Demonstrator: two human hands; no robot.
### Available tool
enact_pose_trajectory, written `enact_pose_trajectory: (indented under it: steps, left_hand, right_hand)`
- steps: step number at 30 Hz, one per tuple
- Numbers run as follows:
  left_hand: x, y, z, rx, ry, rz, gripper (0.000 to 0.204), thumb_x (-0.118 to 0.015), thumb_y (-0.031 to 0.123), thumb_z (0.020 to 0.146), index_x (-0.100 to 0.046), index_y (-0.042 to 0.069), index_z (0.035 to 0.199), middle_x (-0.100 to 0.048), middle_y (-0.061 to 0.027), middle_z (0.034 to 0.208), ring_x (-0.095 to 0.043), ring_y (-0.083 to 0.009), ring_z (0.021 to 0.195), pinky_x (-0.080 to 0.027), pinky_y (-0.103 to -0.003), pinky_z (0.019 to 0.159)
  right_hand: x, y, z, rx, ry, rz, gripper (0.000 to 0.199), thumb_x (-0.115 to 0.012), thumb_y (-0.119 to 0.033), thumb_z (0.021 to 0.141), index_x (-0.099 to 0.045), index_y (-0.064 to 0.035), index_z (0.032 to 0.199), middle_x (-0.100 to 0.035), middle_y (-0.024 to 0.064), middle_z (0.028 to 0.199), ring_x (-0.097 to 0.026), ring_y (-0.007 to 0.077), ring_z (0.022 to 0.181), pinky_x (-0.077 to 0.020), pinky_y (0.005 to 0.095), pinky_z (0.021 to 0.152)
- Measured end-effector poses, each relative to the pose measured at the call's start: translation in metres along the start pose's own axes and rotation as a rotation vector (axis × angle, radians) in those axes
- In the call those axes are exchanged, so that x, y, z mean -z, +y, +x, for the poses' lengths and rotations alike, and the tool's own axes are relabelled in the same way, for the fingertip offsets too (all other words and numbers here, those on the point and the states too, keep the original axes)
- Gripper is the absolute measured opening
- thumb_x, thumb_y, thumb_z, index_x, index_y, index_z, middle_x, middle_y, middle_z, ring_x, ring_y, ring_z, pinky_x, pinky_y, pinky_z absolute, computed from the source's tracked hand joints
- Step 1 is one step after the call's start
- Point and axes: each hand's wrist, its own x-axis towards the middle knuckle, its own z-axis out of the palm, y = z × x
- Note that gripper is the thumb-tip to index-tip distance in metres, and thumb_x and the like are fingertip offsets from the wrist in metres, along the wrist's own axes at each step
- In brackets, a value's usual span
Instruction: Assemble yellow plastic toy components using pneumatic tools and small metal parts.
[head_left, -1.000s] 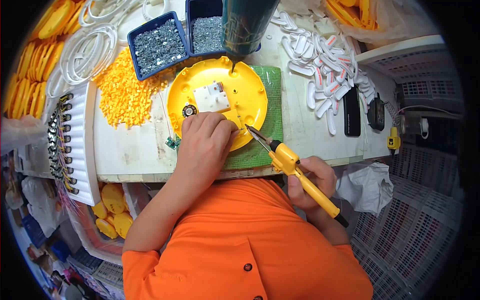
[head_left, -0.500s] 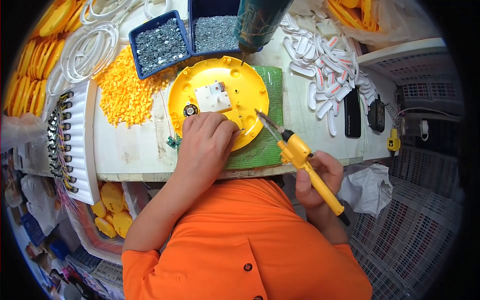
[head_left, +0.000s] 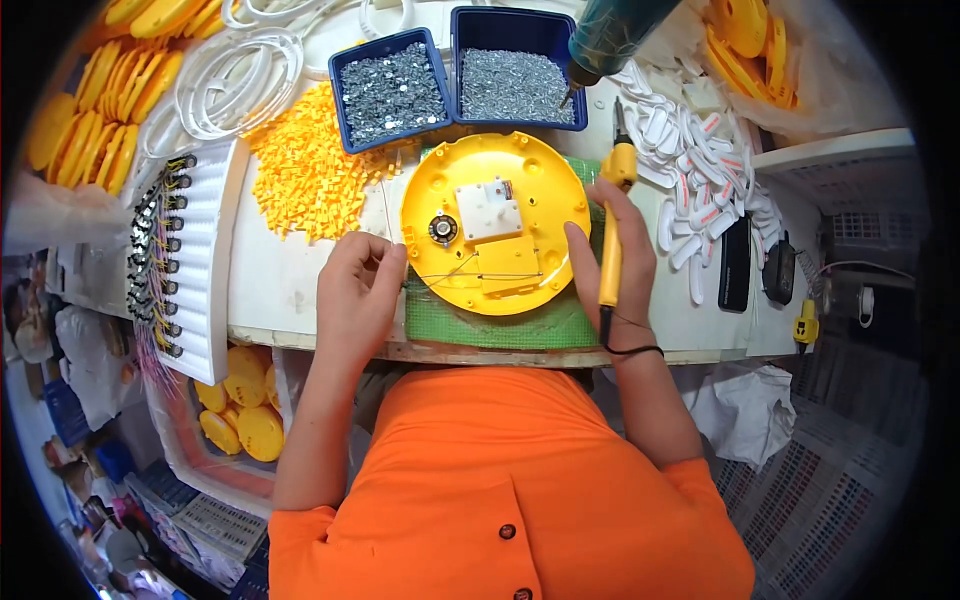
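A round yellow plastic shell lies on a green mat in front of me. Inside it sit a white plastic box, a small round black speaker and a yellow rectangular cover, with thin dark wires across the cover. My left hand is at the shell's left edge, thumb and fingers pinched on thin wires; the fingers hide whatever else is there. My right hand holds a yellow soldering iron, tip pointing away from me, while the thumb reaches the shell's right rim.
Blue bins of metal parts and screws stand behind the shell. A teal power screwdriver hangs above. Small yellow pieces are heaped left, beside a white foam tray of wired parts. White plastic parts lie right.
My left hand has left the shell's inside and moved to its left edge, onto the wires. My right hand has risen to the shell's right rim, turning the soldering iron upright. The view has shifted.
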Motion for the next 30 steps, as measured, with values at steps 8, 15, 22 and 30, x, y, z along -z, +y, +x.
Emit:
enact_pose_trajectory:
  steps: [8, 15, 22, 30]
  left_hand:
    - [0.041, 0.002, 0.021, 0.079, 0.205, -0.762, 0.012, -0.06, 0.019, 0.102, -0.063, 0.008, 0.098, -0.063, 0.0001, 0.091, -0.057, -0.0081, 0.085, -0.046, -0.025, 0.079]
    - [0.031, 0.058, 0.01, -0.102, -0.194, -0.483, 0.007, -0.063, 0.008, 0.098, -0.065, 0.002, 0.1, -0.07, -0.0063, 0.091, -0.067, -0.0143, 0.084, -0.053, -0.029, 0.078]
    - [-0.038, 0.097, -0.013, -0.477, -0.438, 0.224, 0.013, -0.073, 0.009, 0.09, -0.069, 0.003, 0.1, -0.071, -0.0121, 0.09, -0.07, -0.0273, 0.077, -0.056, -0.034, 0.068]
    - [-0.052, 0.094, -0.016, -0.527, -0.443, 0.222, 0.011, -0.074, 0.008, 0.089, -0.069, 0.003, 0.097, -0.071, -0.0116, 0.089, -0.07, -0.0285, 0.076, -0.056, -0.036, 0.067]
  right_hand:
    - [-0.001, -0.002, -0.018, -0.042, -0.021, 0.031, 0.054, -0.058, 0.011, 0.081, -0.056, -0.002, 0.133, -0.066, 0.0156, 0.12, -0.063, 0.0314, 0.117, -0.0484, 0.0391, 0.103]
    - [0.035, -0.023, -0.046, -0.004, -0.102, -0.061, 0.045, -0.065, 0.003, 0.085, -0.056, 0.0, 0.129, -0.066, 0.0167, 0.119, -0.064, 0.032, 0.109, -0.0469, 0.0384, 0.102]
    - [0.039, -0.039, -0.044, -0.048, -0.056, 0.443, 0.052, -0.064, 0.007, 0.089, -0.047, -0.0009, 0.138, -0.066, 0.0153, 0.116, -0.063, 0.022, 0.108, -0.0446, 0.0391, 0.104]
    - [0.031, -0.044, -0.042, -0.132, -0.088, 0.607, 0.055, -0.065, 0.015, 0.087, -0.046, -0.0008, 0.137, -0.063, 0.0127, 0.11, -0.065, 0.0184, 0.102, -0.0508, 0.0309, 0.094]
